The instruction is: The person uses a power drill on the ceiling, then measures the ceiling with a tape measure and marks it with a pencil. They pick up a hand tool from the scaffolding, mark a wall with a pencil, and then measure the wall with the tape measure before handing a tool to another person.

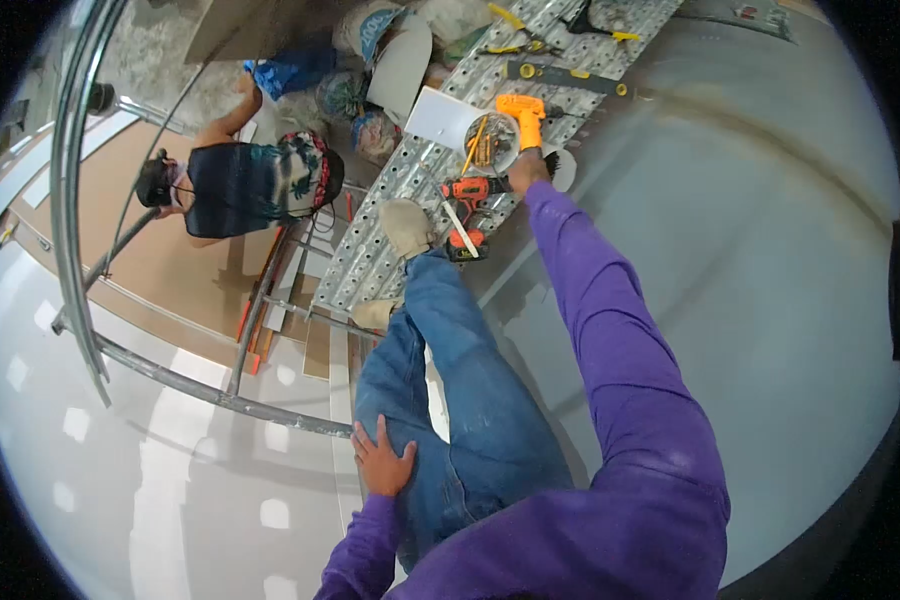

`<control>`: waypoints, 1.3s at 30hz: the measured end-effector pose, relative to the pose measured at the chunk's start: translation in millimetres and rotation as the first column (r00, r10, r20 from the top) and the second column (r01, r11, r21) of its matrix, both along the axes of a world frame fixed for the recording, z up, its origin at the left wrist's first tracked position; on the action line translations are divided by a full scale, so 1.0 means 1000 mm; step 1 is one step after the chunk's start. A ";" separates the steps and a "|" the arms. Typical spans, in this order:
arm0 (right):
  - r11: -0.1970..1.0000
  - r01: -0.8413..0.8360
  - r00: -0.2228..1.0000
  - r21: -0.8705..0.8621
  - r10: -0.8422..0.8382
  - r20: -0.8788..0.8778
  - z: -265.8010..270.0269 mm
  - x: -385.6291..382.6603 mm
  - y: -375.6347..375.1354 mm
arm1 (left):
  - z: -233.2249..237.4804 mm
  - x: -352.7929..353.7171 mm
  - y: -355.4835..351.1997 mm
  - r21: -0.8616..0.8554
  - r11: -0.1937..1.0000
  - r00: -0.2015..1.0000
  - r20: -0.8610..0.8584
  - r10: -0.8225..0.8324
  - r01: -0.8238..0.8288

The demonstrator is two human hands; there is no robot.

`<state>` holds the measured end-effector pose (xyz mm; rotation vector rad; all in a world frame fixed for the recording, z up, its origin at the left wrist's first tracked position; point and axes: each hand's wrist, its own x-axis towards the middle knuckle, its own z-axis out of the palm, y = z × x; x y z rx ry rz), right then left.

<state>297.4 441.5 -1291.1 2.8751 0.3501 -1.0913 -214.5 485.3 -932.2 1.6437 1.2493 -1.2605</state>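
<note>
My right hand (528,170) is closed round the lower end of an orange and yellow tool (521,115), beside a clear round tub of screws (489,145). A red and black cordless drill (475,192) lies just left of that hand on the perforated metal platform (370,240), with a pale strip (461,229) across it. A yellow pencil (473,143) rests over the tub. My left hand (383,462) lies on my thigh in blue jeans, fingers spread, holding nothing.
A spirit level (567,78) and yellow-handled tools (519,42) lie farther up the platform. A metal rail (220,400) curves along the left. Another person (255,185) stands below at the left, near full bags (375,135). The grey wall (750,300) borders the right.
</note>
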 end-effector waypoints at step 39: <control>0.919 0.390 0.921 -0.064 -0.388 0.036 -0.099 -0.037 0.024 | -0.002 -0.008 -0.002 0.041 0.976 0.977 0.041 0.211 -0.212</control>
